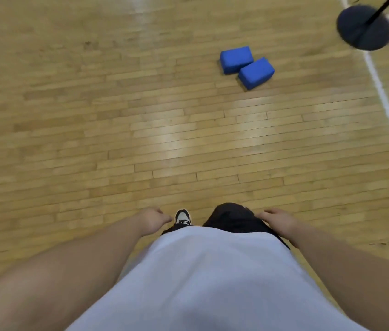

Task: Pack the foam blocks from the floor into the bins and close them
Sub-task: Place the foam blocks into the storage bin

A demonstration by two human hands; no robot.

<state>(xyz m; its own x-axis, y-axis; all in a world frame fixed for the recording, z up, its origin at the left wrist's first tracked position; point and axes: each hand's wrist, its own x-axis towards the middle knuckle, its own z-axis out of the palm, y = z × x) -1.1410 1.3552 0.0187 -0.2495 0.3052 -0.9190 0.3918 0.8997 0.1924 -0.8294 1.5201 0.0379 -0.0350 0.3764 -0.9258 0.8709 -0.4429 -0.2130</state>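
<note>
Two blue foam blocks lie on the wooden gym floor (117,115), ahead of the person and a little to their right: the farther block (236,59) and the nearer block (256,72) rest side by side, touching along one edge. Beyond them to the right stands a round black stand base (363,28) with a thin black pole (382,8) rising from it, set against a white court line (377,84) that runs past the blocks, near but apart from them. Bare boards lie between the person and the blocks. The left hand (153,220) hangs by the white shirt (200,271), fingers loosely curled and holding nothing. The right hand (277,222) hangs beside a dark trouser leg (231,217), fingers relaxed and together, also holding nothing. A black-and-white sneaker (183,217) shows between the hands.
</note>
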